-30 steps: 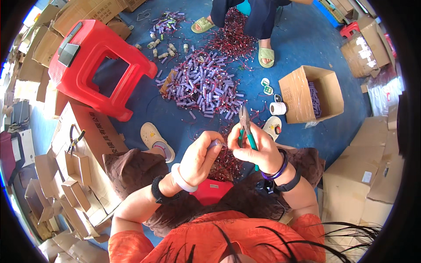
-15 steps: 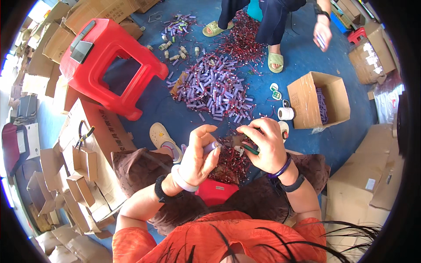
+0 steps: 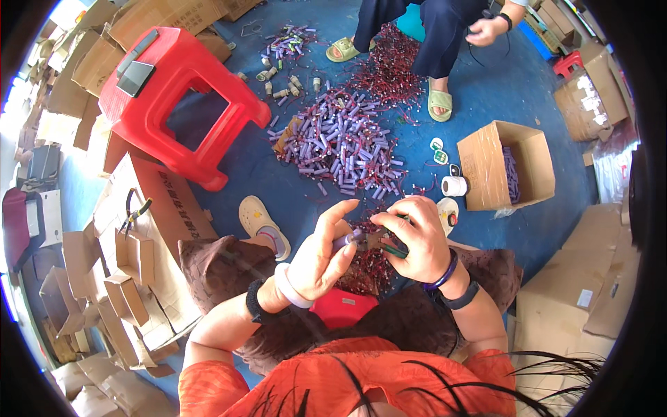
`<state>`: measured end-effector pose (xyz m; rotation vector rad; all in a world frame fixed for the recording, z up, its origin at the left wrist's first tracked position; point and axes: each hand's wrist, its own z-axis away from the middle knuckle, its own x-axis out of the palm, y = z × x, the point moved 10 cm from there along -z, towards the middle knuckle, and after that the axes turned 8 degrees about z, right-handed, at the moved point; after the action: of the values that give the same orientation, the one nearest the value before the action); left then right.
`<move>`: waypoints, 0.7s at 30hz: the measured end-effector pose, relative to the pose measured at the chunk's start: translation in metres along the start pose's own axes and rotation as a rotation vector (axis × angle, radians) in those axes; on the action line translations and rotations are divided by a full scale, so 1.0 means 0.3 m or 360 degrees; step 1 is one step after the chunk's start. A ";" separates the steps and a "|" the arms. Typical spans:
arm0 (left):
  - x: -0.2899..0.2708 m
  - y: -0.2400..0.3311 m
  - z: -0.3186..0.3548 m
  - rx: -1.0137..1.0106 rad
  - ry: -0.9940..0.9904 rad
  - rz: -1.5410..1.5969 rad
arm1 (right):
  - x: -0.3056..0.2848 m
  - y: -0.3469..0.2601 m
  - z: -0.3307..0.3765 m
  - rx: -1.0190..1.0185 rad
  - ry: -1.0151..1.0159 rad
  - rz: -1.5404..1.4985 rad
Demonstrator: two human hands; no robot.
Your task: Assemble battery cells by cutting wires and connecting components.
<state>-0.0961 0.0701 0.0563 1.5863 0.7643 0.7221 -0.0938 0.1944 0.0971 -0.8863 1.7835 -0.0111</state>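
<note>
A purple cylindrical battery cell is gripped in my left hand, between thumb and curled fingers, its end pointing right. My right hand is wrapped round green-handled pliers, whose metal jaws are at the cell's end. Whether the jaws bite on anything is too small to tell. Below both hands, a heap of red wires and small scraps lies between my knees, partly hidden by my fingers. A red plastic seat or stool shows just beneath that heap.
Ahead lies a large pile of purple cells, with a red wire heap behind. An open cardboard box holding cells stands right, beside a white roll. A red stool is left. A co-worker's hand is far right.
My hands have come closer together, and the plier jaws now meet the cell's end. The co-worker's hand, earlier holding cells out to the right, has drawn back toward the knee.
</note>
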 end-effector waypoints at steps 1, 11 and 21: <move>-0.002 -0.004 -0.001 0.0001 0.0000 -0.0001 | 0.000 -0.001 0.001 -0.0001 0.0001 0.0000; 0.007 -0.016 -0.002 -0.0032 -0.0013 -0.0187 | 0.013 -0.007 0.008 0.0037 -0.0035 0.0009; -0.011 -0.012 -0.002 -0.0090 -0.0036 -0.0230 | 0.095 0.019 0.041 0.0293 -0.0394 -0.0602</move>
<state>-0.0988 0.0682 0.0527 1.4696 0.8259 0.6151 -0.0906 0.1874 0.0665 -1.0306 1.3438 -0.2934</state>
